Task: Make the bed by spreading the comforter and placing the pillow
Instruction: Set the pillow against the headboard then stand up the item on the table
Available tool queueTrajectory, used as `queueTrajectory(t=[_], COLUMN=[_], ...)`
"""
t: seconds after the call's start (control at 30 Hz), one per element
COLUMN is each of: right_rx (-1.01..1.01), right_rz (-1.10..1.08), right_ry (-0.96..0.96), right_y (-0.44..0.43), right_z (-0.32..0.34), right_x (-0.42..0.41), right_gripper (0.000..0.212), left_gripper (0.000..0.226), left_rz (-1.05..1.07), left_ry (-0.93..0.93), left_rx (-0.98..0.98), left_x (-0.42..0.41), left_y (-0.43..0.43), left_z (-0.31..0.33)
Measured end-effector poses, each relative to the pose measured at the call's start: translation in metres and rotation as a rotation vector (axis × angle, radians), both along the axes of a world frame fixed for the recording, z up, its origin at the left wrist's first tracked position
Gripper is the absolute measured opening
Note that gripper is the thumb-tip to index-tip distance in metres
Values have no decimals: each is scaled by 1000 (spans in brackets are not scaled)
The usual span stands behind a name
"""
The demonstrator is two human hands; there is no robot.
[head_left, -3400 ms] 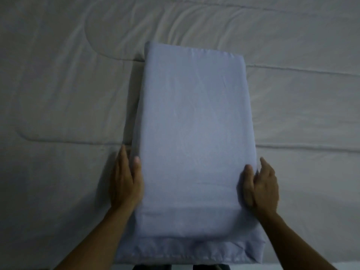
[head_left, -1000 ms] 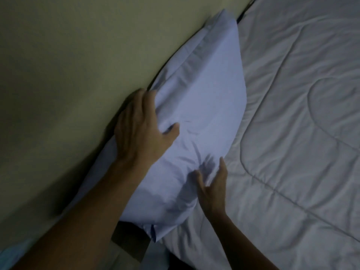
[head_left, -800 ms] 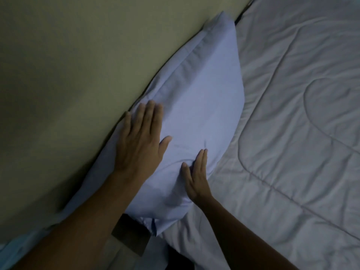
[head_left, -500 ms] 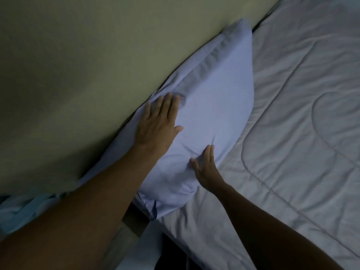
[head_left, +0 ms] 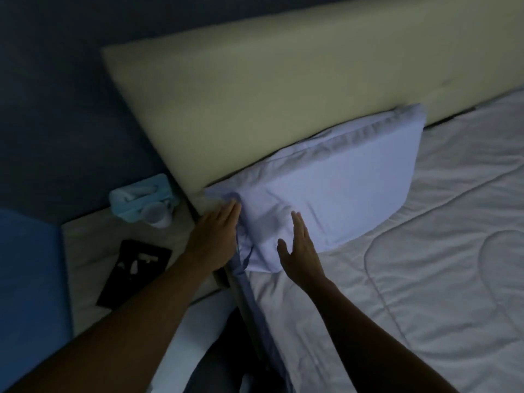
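Observation:
A pale blue pillow (head_left: 334,182) leans against the yellowish padded headboard (head_left: 255,89) at the head of the bed. It rests on the white quilted comforter (head_left: 425,265), which lies spread flat over the mattress. My left hand (head_left: 215,239) lies flat with fingers extended against the pillow's near-left end, at the bed's edge. My right hand (head_left: 300,251) is open, fingers apart, at the pillow's near corner, holding nothing.
A bedside surface (head_left: 93,245) to the left holds a light blue tissue box (head_left: 141,199) with a white cup (head_left: 157,215) beside it, and a black flat object (head_left: 133,265). A blue panel (head_left: 28,279) stands at far left. A dark wall is behind the headboard.
The view pulled back, showing the whole headboard and bedside. Both hands slid from the pillow's middle down to its near end; the pillow now sits flatter against the headboard.

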State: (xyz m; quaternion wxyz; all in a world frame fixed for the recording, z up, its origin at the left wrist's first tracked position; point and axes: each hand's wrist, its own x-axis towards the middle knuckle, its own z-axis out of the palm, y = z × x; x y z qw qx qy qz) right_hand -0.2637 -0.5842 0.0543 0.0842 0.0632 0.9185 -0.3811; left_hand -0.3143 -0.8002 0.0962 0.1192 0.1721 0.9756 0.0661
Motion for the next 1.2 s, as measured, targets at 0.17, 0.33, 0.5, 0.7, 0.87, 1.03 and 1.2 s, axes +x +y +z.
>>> queueTrajectory(t=[0.17, 0.33, 0.5, 0.7, 0.87, 1.03, 1.2], right_rx=[-28, -37, 40, 234, 354, 424, 470], right_rz=[199, 358, 592, 923, 1108, 1204, 1291], right_ry=[-35, -57, -32, 79, 54, 10, -13], right_y=[-44, -106, -187, -272, -314, -344, -363], right_z=[17, 30, 34, 1, -27, -65, -130], right_x=[10, 22, 31, 33, 29, 11, -15], right_gripper=[70, 66, 61, 70, 74, 77, 76], left_gripper=[58, 54, 54, 56, 60, 61, 64], left_rz=[246, 462, 641, 714, 787, 853, 916], left_ry=[-185, -247, -288, -324, -368, -357, -344], left_rx=[2, 51, 80, 72, 94, 130, 139], left_x=[74, 125, 166, 201, 216, 214, 201], left_y=[-46, -105, -170, -234, -263, -275, -285], left_z=[1, 4, -2, -18, -35, -70, -131])
